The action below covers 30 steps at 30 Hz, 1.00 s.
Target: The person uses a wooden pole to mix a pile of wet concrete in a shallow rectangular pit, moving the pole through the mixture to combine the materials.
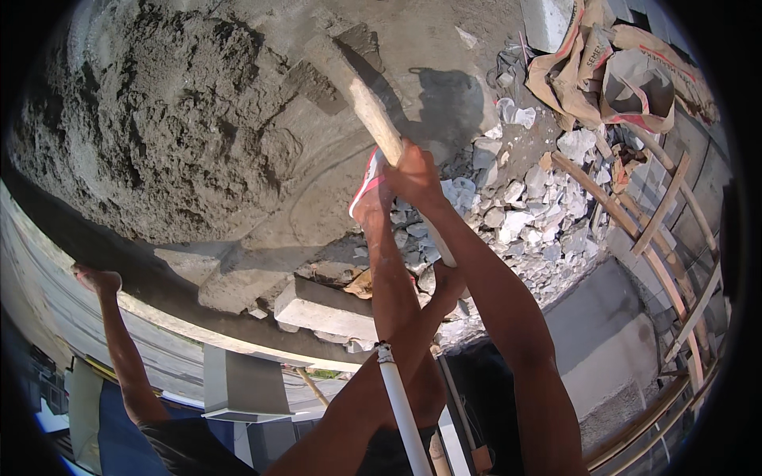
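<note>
Wooden handle (369,111) — both hands (414,173) (449,282) gripping it — slants between mortar heap (175,127) and rubble (533,218).

Two hands (414,170) (449,282), one wooden handle (371,111) (and one heap of wet grey mix (171,119))

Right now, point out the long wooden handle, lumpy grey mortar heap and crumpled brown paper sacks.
Long wooden handle (371,113): head view, upper shaft.
Lumpy grey mortar heap (175,127): head view, rough middle.
Crumpled brown paper sacks (565,78): head view, creased side.
</note>
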Each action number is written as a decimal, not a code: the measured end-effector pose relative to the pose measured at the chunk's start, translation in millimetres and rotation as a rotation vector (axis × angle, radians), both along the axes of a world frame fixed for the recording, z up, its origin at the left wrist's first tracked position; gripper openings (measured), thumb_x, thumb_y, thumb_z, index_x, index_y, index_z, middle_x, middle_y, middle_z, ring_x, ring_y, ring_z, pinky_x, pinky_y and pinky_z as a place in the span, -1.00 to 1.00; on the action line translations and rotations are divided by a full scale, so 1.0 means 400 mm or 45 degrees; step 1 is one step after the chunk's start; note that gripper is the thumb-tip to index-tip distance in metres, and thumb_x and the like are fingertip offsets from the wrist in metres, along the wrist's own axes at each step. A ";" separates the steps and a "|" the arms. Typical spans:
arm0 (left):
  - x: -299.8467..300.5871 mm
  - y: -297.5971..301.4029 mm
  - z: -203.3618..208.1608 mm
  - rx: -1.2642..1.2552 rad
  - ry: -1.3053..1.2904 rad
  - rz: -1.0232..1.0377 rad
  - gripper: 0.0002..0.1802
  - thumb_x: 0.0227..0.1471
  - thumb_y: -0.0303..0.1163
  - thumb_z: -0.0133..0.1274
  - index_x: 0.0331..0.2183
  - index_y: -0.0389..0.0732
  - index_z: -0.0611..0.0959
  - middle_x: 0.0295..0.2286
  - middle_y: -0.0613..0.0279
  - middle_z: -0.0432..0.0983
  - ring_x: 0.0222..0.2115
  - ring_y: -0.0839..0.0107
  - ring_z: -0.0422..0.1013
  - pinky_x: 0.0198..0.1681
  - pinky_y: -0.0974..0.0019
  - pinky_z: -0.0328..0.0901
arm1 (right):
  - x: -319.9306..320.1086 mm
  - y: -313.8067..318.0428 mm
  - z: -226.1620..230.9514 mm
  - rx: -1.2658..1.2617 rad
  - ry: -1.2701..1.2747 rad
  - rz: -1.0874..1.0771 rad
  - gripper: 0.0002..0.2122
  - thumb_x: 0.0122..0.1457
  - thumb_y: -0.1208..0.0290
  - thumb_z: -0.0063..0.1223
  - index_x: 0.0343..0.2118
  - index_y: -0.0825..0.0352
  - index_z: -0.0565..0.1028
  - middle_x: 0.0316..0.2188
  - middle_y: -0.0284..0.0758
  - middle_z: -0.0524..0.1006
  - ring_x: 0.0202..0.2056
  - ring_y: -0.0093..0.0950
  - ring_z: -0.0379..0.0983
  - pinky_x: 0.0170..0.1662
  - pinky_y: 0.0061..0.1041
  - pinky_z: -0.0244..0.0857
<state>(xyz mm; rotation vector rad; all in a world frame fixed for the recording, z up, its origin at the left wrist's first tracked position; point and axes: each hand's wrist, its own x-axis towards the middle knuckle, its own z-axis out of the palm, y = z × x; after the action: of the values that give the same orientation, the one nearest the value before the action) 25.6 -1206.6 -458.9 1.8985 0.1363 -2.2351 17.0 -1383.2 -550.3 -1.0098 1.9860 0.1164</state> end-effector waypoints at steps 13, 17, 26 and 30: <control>0.232 -0.086 0.159 0.057 0.029 -0.145 -0.53 0.01 -0.36 0.09 -0.06 -0.34 0.39 -0.38 0.10 0.49 -0.45 0.32 0.48 -0.47 0.25 0.37 | 0.093 0.007 0.018 0.008 0.148 0.041 -0.33 -0.05 0.34 0.19 0.12 0.57 0.24 -0.02 0.19 0.43 0.04 0.04 0.40 0.15 -0.19 0.24; 0.314 -0.200 0.182 -0.049 0.021 -0.101 -0.51 0.01 -0.37 0.09 -0.03 -0.32 0.36 -0.37 0.11 0.48 -0.44 0.33 0.47 -0.47 0.26 0.38 | 0.158 -0.134 0.060 0.368 -0.131 -0.047 -0.33 -0.04 0.28 0.23 0.06 0.64 0.26 -0.08 0.19 0.48 0.00 0.02 0.45 0.15 -0.21 0.25; 0.500 -0.432 0.288 0.439 0.585 0.171 -0.49 -0.03 -0.38 0.12 -0.02 -0.28 0.39 -0.21 0.11 0.45 -0.27 0.30 0.49 -0.33 0.21 0.44 | 0.301 -0.282 0.094 0.491 -0.039 -0.060 -0.26 0.01 0.27 0.23 0.11 0.67 0.13 -0.07 0.24 0.45 0.00 0.01 0.45 0.05 -0.26 0.38; 0.702 -0.470 0.426 0.652 0.347 -0.094 -0.92 -0.06 -0.50 0.00 -0.47 -0.25 0.43 -0.67 0.30 0.26 -0.79 0.47 0.18 -0.67 0.28 0.23 | 0.459 -0.254 0.215 0.370 -0.095 -0.162 -0.36 0.03 0.34 0.16 0.05 0.64 0.13 -0.24 0.24 0.51 -0.14 0.05 0.52 -0.09 -0.18 0.44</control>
<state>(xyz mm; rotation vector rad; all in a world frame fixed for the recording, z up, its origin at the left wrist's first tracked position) 306.6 -1394.7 -288.6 1.8174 0.7574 -2.6950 200.6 -1484.9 -464.4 -0.6902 1.8930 0.2846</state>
